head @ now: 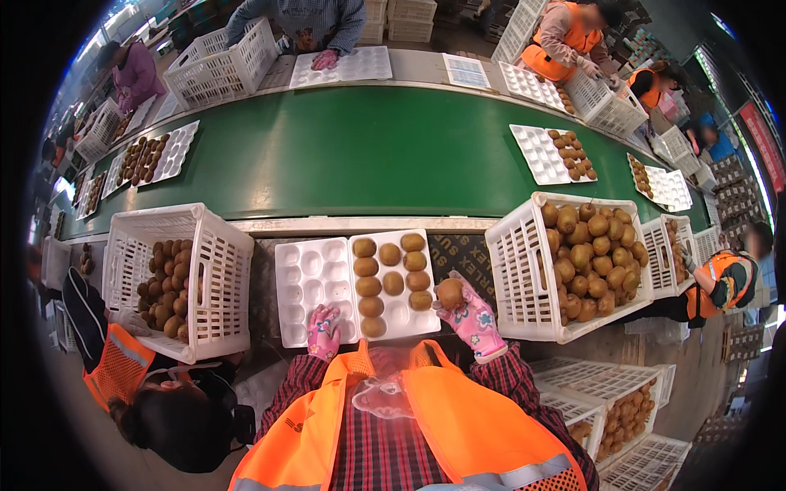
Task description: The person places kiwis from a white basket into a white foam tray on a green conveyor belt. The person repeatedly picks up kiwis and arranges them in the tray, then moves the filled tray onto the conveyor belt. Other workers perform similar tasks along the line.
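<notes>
My right hand (471, 316), in a pink flowered glove, holds a brown kiwifruit (450, 293) just right of a white moulded fruit tray (402, 319). That tray carries a full-looking left column of kiwifruit (368, 286), two fruits in the middle column and several on the right, with bare hollows between them. Joined or set close on its left is a second white tray half (313, 264), whose hollows hold no fruit. On the lower right part of that half rests my left hand (323, 331), gloved alike, its fingers loosely curled with nothing visible in them.
White plastic crates of kiwifruit stand at right (568, 270) and left (178, 282). Beyond runs a green conveyor belt (344, 147) carrying part-filled trays (552, 154). A co-worker in an orange vest (120, 368) is close at left. More crates (614, 411) are stacked behind my right arm.
</notes>
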Tool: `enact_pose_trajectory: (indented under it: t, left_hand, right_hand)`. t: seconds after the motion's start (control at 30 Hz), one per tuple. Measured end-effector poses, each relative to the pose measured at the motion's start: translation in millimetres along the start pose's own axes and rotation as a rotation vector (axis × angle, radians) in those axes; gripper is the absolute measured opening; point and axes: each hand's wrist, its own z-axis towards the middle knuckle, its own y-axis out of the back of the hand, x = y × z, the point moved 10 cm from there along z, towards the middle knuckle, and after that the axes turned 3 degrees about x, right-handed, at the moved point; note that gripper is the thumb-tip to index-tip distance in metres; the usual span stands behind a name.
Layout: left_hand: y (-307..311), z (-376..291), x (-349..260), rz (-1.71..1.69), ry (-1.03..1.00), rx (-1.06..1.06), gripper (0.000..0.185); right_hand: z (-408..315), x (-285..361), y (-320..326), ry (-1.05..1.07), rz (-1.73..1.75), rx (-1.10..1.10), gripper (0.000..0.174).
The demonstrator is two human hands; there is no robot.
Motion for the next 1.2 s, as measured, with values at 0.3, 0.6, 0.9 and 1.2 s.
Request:
enact_pose_trajectory:
  t: [0.3,0.6,0.9,1.2]
  left_hand:
    - [-1.7,-5.1,-1.3,-0.005,-0.032,0.040,0.050]
    - [1.5,-5.5,4.4,0.003,-0.059,0.038,0.047]
    - [-2.2,3.9,-3.4,0.017,-0.171,0.014,0.047]
    - [-5.0,-7.1,12.0,0.049,-0.119,-0.054,0.047]
  right_hand:
    - [2.3,-45.5,98.2,0.004,-1.676,-0.298,0.073]
    - [3.9,-64.5,70.1,-0.183,-2.039,-0.408,0.073]
    - [5.2,-58.7,82.3,-0.253,-2.158,-0.364,0.072]
    - [-130.3,203.1,-95.4,1.211,-2.052,-1.091,0.041]
